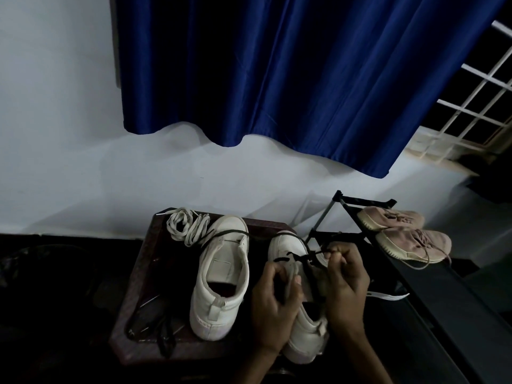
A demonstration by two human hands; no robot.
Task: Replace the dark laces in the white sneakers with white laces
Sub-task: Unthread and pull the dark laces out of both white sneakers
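Note:
Two white sneakers stand on a dark wooden stool (144, 273). The left sneaker (221, 278) has no lace in its eyelets; a dark lace end (230, 231) trails over its toe. The right sneaker (302, 328) still carries a dark lace (300, 257) near its toe. My left hand (273, 309) grips that sneaker's left side at the eyelets. My right hand (346, 284) pinches the dark lace and holds it taut above the toe. A bundle of white laces (187, 225) lies at the stool's back left. Another dark lace (163, 328) lies at the stool's front left.
A black shoe rack (432, 300) stands to the right, with a pair of pink sneakers (407, 234) on top. A blue curtain (291, 79) hangs over the white wall behind. A window grille (476, 112) is at the far right.

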